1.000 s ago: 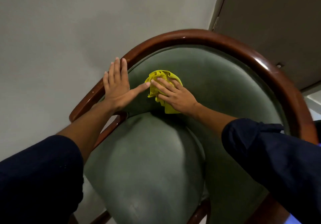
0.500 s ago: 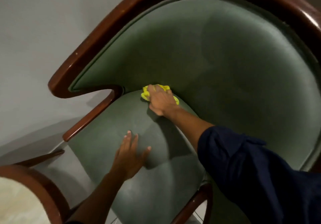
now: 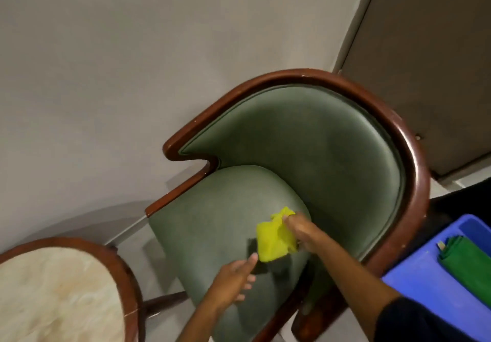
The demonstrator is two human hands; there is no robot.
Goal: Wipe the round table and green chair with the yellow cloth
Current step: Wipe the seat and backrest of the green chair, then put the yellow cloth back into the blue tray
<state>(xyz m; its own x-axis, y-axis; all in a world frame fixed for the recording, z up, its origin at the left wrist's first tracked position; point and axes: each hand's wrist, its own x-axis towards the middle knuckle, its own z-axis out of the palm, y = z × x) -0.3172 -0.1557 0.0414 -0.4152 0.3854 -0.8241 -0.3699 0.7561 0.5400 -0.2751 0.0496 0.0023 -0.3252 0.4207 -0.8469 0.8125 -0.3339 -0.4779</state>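
The yellow cloth is bunched up over the soft seat of the green chair, near the seat's right side; the right hand grips it tight, fingers closed around the cloth; the left hand is open just beside it, fingers spread above the seat, one fingertip close to the cloth; the chair has a brown wooden rim; the round desk, with a pale top, stands to the left; a blue bin on the right holds a green cloth.
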